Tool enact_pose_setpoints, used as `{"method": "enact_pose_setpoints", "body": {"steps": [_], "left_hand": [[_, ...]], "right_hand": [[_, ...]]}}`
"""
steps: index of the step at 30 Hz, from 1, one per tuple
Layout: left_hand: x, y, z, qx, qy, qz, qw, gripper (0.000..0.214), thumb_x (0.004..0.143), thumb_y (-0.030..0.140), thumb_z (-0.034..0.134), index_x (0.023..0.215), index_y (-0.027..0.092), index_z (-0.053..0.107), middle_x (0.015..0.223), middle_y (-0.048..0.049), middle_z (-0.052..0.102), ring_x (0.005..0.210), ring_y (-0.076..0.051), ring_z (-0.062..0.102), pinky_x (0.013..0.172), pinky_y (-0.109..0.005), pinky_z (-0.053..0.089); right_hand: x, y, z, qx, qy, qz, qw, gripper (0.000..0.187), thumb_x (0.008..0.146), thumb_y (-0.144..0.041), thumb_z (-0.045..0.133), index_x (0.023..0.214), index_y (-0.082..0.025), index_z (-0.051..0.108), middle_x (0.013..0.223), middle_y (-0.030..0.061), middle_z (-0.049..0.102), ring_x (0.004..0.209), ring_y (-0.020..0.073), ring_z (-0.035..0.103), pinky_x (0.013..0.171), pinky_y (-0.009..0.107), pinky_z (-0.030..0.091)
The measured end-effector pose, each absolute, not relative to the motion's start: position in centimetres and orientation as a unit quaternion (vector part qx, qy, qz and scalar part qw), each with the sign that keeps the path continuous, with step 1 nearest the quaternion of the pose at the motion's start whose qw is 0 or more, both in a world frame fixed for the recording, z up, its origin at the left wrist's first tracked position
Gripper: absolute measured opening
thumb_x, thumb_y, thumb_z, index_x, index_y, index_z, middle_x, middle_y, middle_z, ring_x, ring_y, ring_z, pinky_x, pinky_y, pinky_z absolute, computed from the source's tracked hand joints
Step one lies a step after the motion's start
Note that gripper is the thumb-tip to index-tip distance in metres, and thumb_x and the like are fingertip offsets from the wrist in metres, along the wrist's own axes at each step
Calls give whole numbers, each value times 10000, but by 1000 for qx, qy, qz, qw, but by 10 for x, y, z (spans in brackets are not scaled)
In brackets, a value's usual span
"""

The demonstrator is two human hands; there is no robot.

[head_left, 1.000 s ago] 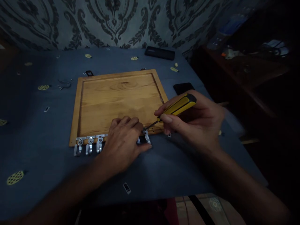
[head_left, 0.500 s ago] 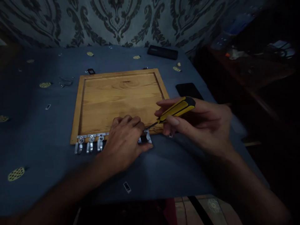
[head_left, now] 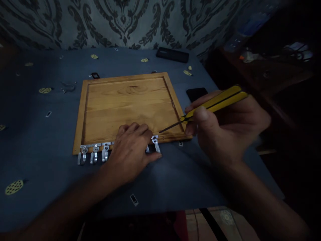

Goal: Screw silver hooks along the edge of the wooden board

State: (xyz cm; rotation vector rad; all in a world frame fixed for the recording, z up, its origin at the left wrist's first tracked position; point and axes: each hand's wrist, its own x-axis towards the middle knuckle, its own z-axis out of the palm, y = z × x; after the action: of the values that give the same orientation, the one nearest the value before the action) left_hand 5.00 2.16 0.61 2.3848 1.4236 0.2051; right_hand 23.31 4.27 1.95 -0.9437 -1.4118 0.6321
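A square wooden board (head_left: 127, 103) lies flat on a blue cloth. Several small metal hooks (head_left: 94, 152) line its near edge, and one more hook (head_left: 156, 144) sits by my thumb. My left hand (head_left: 132, 150) rests flat on the board's near edge with its fingers stretched out, covering part of the hook row. My right hand (head_left: 225, 125) is closed around a yellow-and-black screwdriver (head_left: 213, 103). The screwdriver's tip hangs a little above the board, up and to the right of the rightmost hook.
A dark phone (head_left: 197, 93) lies right of the board and a dark case (head_left: 172, 54) at the far edge by the patterned wall. Small metal parts (head_left: 67, 87) and printed yellow spots dot the cloth (head_left: 37, 140). Dark furniture (head_left: 263, 70) stands at the right.
My right hand has pulled the screwdriver up and to the right, lifting its tip off the rightmost hook. My left hand has stayed in place on the board's edge.
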Motion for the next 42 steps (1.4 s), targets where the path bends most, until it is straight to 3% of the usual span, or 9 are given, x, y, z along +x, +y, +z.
{"method": "enact_pose_setpoints", "body": {"steps": [10, 21, 26, 33, 39, 42], "left_hand": [[51, 22, 7, 843, 507, 64, 167, 361, 833, 453, 792, 1049, 179, 699, 1033, -53, 667, 1036, -306, 594, 885, -463, 418], [51, 22, 8, 847, 504, 63, 160, 350, 833, 474, 786, 1008, 184, 697, 1008, -57, 672, 1028, -303, 588, 866, -446, 413], [51, 22, 7, 846, 503, 68, 164, 359, 843, 461, 780, 1060, 187, 697, 1066, -56, 689, 1063, -303, 591, 875, -444, 412], [51, 22, 4, 845, 503, 79, 165, 368, 837, 462, 788, 1077, 195, 704, 1055, -54, 688, 1058, -303, 594, 874, -448, 411], [51, 22, 6, 845, 502, 73, 169, 361, 834, 452, 794, 1080, 202, 710, 1035, -47, 682, 1035, -295, 596, 864, -443, 417], [51, 21, 6, 844, 505, 71, 163, 346, 835, 456, 792, 1058, 204, 711, 1027, -46, 682, 1030, -289, 595, 861, -432, 415]], "right_hand": [[229, 42, 17, -427, -651, 283, 560, 296, 778, -500, 834, 713, -282, 645, 685, -5, 600, 548, 147, 520, 455, 322, 422], [231, 42, 16, -423, -657, 295, 550, 280, 714, -464, 891, 732, -287, 675, 708, -21, 638, 525, 134, 526, 442, 315, 429], [231, 41, 17, -412, -664, 306, 544, 251, 708, -410, 905, 724, -287, 687, 698, -23, 643, 534, 141, 560, 458, 316, 487], [241, 42, 28, -380, -691, 400, 467, 194, 773, -354, 860, 944, -320, 775, 883, -2, 717, 597, 145, 635, 461, 297, 539], [242, 45, 29, -359, -699, 382, 486, 108, 774, -326, 858, 814, -286, 765, 846, 17, 707, 679, 177, 664, 477, 307, 556], [238, 45, 26, -362, -689, 372, 506, 143, 768, -325, 864, 785, -273, 733, 802, 4, 724, 600, 156, 650, 467, 306, 547]]}}
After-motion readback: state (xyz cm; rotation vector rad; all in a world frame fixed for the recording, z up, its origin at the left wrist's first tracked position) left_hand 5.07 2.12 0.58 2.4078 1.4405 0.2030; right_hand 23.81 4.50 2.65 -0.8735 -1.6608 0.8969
